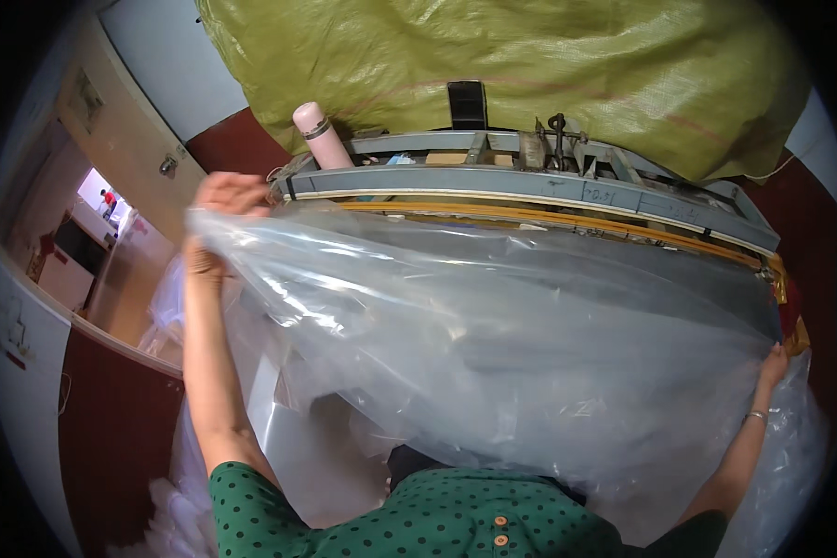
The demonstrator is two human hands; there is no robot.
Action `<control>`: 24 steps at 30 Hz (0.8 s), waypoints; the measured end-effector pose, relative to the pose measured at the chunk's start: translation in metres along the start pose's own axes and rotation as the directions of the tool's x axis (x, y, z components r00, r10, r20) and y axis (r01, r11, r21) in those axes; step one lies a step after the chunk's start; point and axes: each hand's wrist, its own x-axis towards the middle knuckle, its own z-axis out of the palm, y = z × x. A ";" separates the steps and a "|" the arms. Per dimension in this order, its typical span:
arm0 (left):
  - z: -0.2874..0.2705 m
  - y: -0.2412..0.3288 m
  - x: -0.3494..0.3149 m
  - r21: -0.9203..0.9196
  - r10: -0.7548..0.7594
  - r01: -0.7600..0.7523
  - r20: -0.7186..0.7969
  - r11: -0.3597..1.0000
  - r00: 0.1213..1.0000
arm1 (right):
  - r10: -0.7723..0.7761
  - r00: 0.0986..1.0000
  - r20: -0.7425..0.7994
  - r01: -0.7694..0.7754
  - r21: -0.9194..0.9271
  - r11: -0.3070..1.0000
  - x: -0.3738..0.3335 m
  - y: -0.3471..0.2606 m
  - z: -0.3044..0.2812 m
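Observation:
A wide clear plastic sheet (493, 344) is stretched between my hands, in front of a long grey metal frame machine (530, 184). My left hand (223, 209), raised at the frame's left end, grips the sheet's upper left corner; the plastic covers part of the palm and the fingers are slightly blurred. At the far right, my right hand (773, 365) is closed on the sheet's right edge, just below the end of the frame. Shiny folds run from my left hand down across the sheet. An orange-yellow strip (567, 221) runs along the frame's near side.
A pink bottle (324, 137) and a dark phone-like slab (467, 104) stand at the frame. Behind hangs a large yellow-green woven sheet (530, 56). To the left is an open door (126, 130); more clear plastic (181, 511) is bunched at lower left.

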 end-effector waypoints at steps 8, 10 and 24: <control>0.027 -0.172 -0.067 0.857 -0.368 -0.239 0.427 0.457 0.826 | 0.126 0.992 0.004 -0.124 -0.176 0.977 -0.003 0.054 -0.031; 0.019 -0.155 -0.097 0.899 -0.304 -0.230 0.352 0.372 0.885 | 0.201 0.979 0.020 -0.192 -0.213 0.958 -0.011 0.043 -0.042; 0.051 -0.076 -0.127 -0.242 -0.556 0.541 0.009 0.805 0.831 | 0.024 0.996 0.089 -0.006 -0.190 0.982 0.010 -0.058 0.008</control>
